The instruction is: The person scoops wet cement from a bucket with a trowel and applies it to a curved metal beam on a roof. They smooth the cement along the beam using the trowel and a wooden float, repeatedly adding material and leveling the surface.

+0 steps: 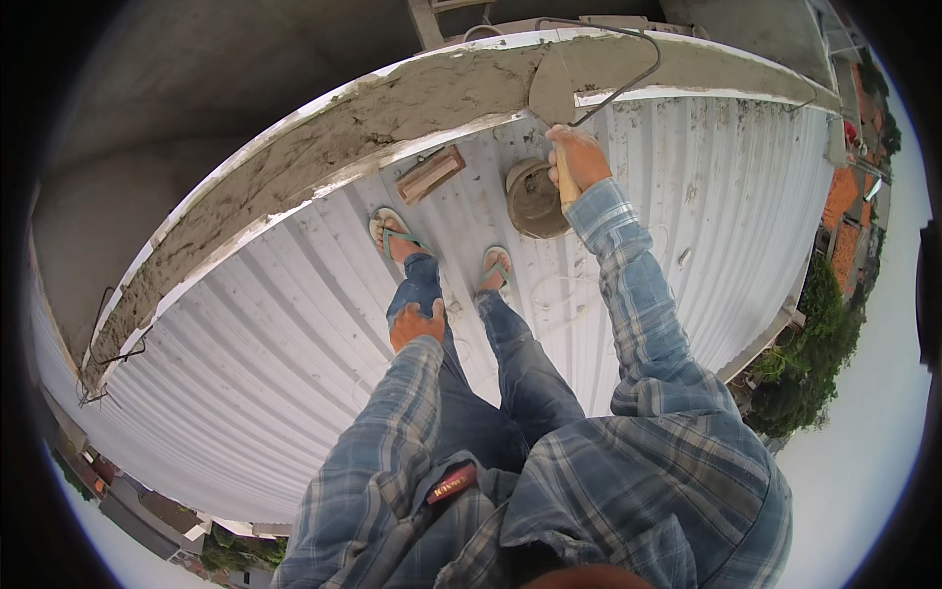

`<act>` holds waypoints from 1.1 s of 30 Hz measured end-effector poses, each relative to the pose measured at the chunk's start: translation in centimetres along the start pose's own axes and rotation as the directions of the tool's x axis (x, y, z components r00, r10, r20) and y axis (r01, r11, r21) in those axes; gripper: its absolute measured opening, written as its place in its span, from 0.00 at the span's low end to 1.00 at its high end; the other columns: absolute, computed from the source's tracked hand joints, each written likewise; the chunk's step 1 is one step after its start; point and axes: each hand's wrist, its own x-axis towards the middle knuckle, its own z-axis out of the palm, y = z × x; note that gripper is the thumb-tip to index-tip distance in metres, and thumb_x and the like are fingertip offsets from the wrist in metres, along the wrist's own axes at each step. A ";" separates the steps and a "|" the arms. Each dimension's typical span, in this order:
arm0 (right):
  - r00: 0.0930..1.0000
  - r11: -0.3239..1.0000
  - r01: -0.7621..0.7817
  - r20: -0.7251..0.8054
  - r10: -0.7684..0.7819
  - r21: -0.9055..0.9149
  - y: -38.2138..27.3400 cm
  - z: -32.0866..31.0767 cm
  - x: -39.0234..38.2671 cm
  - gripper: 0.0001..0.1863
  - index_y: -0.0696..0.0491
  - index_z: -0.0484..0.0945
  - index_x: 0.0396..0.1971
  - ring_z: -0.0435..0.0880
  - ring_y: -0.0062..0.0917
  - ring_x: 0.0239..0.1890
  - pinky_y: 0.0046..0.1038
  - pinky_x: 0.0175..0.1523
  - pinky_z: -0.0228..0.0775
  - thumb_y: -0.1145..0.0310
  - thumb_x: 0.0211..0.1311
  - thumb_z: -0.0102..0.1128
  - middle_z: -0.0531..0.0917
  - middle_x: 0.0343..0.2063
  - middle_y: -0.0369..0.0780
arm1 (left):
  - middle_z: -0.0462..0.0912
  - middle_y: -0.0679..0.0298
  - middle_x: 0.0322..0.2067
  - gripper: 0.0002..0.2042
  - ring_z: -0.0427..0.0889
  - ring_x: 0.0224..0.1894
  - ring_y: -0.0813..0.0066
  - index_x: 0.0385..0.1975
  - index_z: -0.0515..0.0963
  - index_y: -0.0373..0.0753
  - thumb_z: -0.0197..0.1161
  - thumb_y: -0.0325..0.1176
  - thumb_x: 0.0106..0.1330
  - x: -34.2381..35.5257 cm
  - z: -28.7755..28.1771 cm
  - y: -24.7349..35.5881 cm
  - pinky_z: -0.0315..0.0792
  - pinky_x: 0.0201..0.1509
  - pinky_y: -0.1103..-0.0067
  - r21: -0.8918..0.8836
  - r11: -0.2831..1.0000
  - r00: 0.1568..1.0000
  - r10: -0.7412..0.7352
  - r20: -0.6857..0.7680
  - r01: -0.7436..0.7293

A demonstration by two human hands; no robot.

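My right hand (581,157) is closed around the wooden handle of a trowel (551,90). The trowel's grey blade lies against the wet mortar along the top of a wall ledge (432,93). Just below that hand stands a bucket (520,224) with grey mortar (537,193) inside. My left hand (417,326) rests on my left knee, fingers apart, holding nothing. A wooden float (430,175) lies on the corrugated metal roofing between the ledge and my left foot.
White boards edge the ledge, with a bent metal rod clamp (643,79) across it and another clamp (128,351) at the far left. I stand in flip-flops on the ridged roofing (726,196). Beyond its right edge are trees (810,363) and tiled roofs far below.
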 end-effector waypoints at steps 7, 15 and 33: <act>0.971 0.998 0.042 0.237 -0.030 -0.047 1.0 5.3 -5.0 0.15 0.54 0.75 0.36 0.72 0.21 0.15 0.25 0.22 0.69 0.57 0.64 0.50 0.74 0.21 0.37 | 0.79 0.55 0.51 0.31 0.75 0.57 0.59 0.50 0.77 0.37 0.56 0.60 0.61 0.5 0.2 -0.5 0.68 0.61 0.68 0.015 1.000 1.000 0.020 -0.010 -0.019; 0.937 0.992 -0.035 0.342 0.076 -0.123 -1.1 6.6 -4.6 0.15 0.53 0.74 0.40 0.68 0.18 0.13 0.19 0.17 0.64 0.58 0.69 0.45 0.70 0.18 0.32 | 0.79 0.54 0.50 0.31 0.76 0.56 0.59 0.50 0.77 0.38 0.56 0.60 0.60 0.3 -0.3 -0.3 0.69 0.60 0.68 -0.008 1.000 1.000 0.004 -0.021 -0.004; 0.853 0.997 -0.051 0.516 0.078 -0.065 -0.7 10.5 -3.1 0.17 0.53 0.75 0.42 0.68 0.18 0.12 0.21 0.16 0.61 0.56 0.69 0.45 0.71 0.17 0.34 | 0.79 0.53 0.50 0.31 0.76 0.56 0.59 0.51 0.77 0.40 0.54 0.61 0.60 0.6 -0.4 -0.3 0.68 0.61 0.69 -0.014 1.000 0.999 -0.018 0.027 0.019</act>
